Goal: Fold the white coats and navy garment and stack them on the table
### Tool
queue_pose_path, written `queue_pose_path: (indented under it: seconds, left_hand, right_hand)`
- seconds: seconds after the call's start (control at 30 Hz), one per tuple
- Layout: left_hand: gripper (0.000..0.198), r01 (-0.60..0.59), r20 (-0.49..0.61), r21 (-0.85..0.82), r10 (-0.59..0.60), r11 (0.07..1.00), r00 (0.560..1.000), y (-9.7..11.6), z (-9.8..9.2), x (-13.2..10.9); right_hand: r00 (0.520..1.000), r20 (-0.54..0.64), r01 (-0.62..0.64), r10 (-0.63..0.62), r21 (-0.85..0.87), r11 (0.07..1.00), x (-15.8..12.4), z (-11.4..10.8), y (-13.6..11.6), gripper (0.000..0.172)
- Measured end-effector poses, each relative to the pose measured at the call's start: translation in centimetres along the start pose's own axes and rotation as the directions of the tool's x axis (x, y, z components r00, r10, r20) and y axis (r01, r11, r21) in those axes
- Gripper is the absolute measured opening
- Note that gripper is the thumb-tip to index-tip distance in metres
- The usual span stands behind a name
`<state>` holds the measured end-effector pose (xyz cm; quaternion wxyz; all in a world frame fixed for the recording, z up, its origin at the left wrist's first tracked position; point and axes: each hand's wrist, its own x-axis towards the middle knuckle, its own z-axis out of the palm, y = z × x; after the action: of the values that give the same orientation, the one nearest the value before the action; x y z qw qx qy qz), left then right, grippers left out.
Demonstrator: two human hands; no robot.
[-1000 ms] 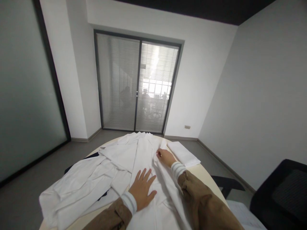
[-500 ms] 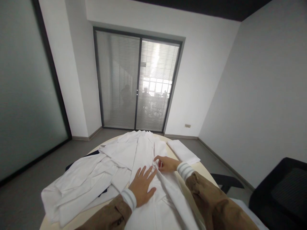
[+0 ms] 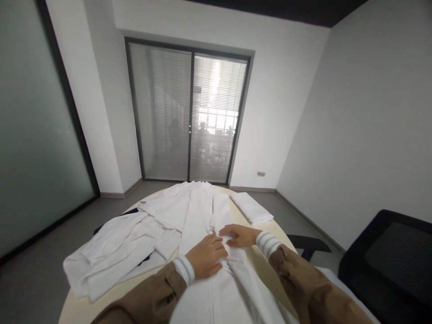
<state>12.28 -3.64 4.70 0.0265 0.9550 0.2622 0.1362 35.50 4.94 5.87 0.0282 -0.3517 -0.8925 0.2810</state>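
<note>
Because the white fabric (image 3: 202,300) lies long and loose down the middle of the table (image 3: 77,310), my guess is both hands sit on it so the gathered bit doesn't slide around. The folded white cloth (image 3: 252,208) is off by the far right edge, probably just out of the way, and the rumpled white pile (image 3: 114,252) sits to the left. Pose-wise, the left hand (image 3: 206,257) is palm down, fingers close together and a bit curled; the right hand (image 3: 241,235) comes in from the side, fingers arched just beside it. Can't honestly tell if either one's pinching fabric.
</note>
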Motion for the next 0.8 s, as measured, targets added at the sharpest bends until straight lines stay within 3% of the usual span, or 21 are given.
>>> queue_pose_path:
  seconds: [0.17, 0.3, 0.37, 0.5, 0.6, 0.7, 0.8]
  left_hand:
    - [0.042, -0.06, 0.053, 0.008, 0.059, 0.998, 0.997, 2.3, -0.2, 0.9]
    - [0.024, -0.092, 0.101, -0.012, 0.093, 0.996, 0.99, 3.7, -0.2, 1.3]
    - [0.024, -0.108, 0.12, -0.047, 0.113, 0.993, 0.986, 4.4, -0.2, 1.2]
    - [0.04, -0.155, 0.16, -0.167, 0.182, 0.974, 0.97, 6.0, -0.2, 1.0]
    - [0.033, -0.216, 0.227, -0.263, 0.278, 0.94, 0.933, 7.0, -0.1, 0.8]
    - [0.035, -0.168, 0.306, -0.315, 0.268, 0.934, 0.913, 7.6, 0.4, 0.4]
    - [0.04, -0.107, 0.312, -0.385, 0.238, 0.916, 0.92, 7.7, 1.6, -0.2]
  right_hand:
    - [0.998, 0.042, -0.043, 0.043, 0.014, 0.999, -0.6, 0.3, 0.1, 0.056]
    - [0.999, 0.044, 0.015, -0.016, 0.022, 1.0, -0.9, 0.4, -0.3, 0.059]
    - [0.999, 0.021, 0.03, -0.031, 0.035, 0.999, -1.0, 0.4, -0.4, 0.058]
    - [1.0, 0.006, 0.018, -0.018, 0.045, 0.999, -1.1, 0.5, -0.2, 0.06]
    - [1.0, 0.004, 0.012, -0.012, 0.02, 1.0, -1.0, 0.5, -0.1, 0.061]
    - [1.0, -0.004, 0.003, -0.003, 0.025, 1.0, -0.9, 0.4, 0.0, 0.063]
    - [1.0, -0.021, 0.015, -0.013, 0.059, 0.998, -0.7, 0.5, 0.3, 0.065]
